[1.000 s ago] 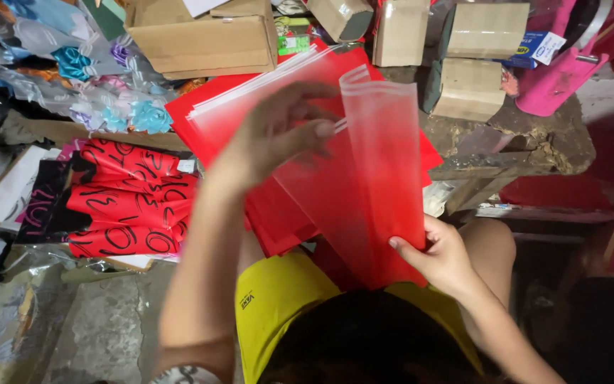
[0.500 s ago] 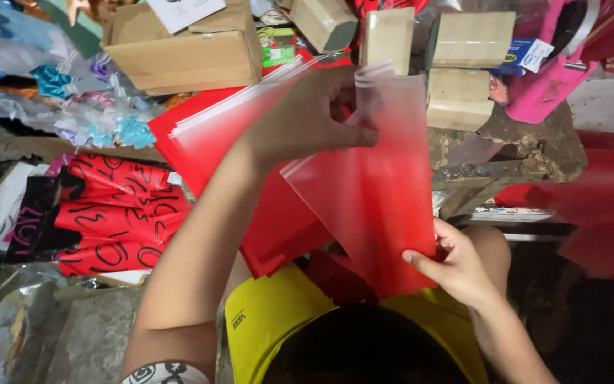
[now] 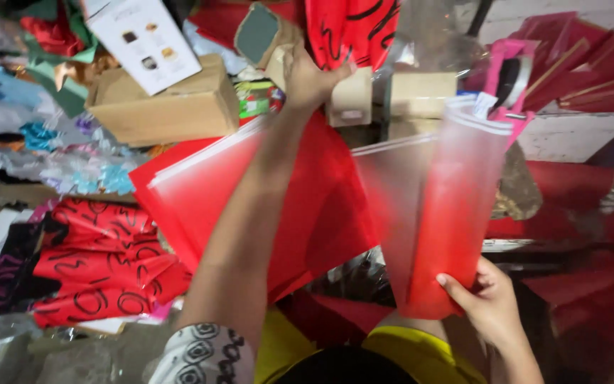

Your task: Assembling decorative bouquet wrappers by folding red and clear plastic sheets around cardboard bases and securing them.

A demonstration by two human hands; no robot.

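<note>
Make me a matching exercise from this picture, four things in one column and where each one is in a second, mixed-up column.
Things:
1. left hand
2. right hand
3. cardboard box
4. red and black cloth pile

Places:
A. lower left, lying flat
B. gripping the bottom edge of the frosted red bag
C. upper left, with a white carton leaning on it
D. stretched far forward, at the hanging red cloth

Pairs: 1-D, 2-B, 3-C, 4-A
</note>
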